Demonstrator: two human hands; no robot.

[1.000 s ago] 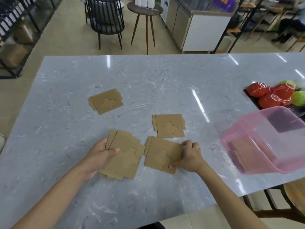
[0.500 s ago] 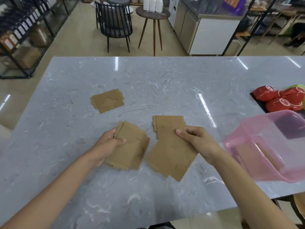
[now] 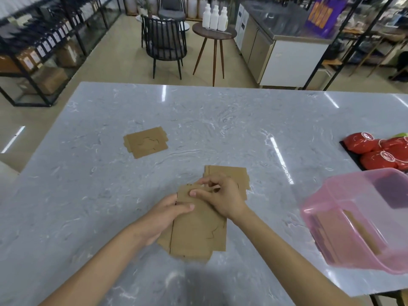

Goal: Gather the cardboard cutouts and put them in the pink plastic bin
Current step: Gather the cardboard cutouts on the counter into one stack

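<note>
A grey marble table [image 3: 220,120] is carrying the cardboard work in a shop-like room. The left hand [image 3: 164,214] and right hand [image 3: 223,196] are both pinching a stack of cutouts [image 3: 196,235] near the front edge, partly overlapping a second cutout [image 3: 229,173]. A third cutout [image 3: 145,142] is lying apart at far left, and the pink bin [image 3: 357,219] is sitting tilted at right, already holding some cardboard.

left hand [image 3: 164,214] bare | right hand [image 3: 223,198] bare | forearms unsleeved
</note>
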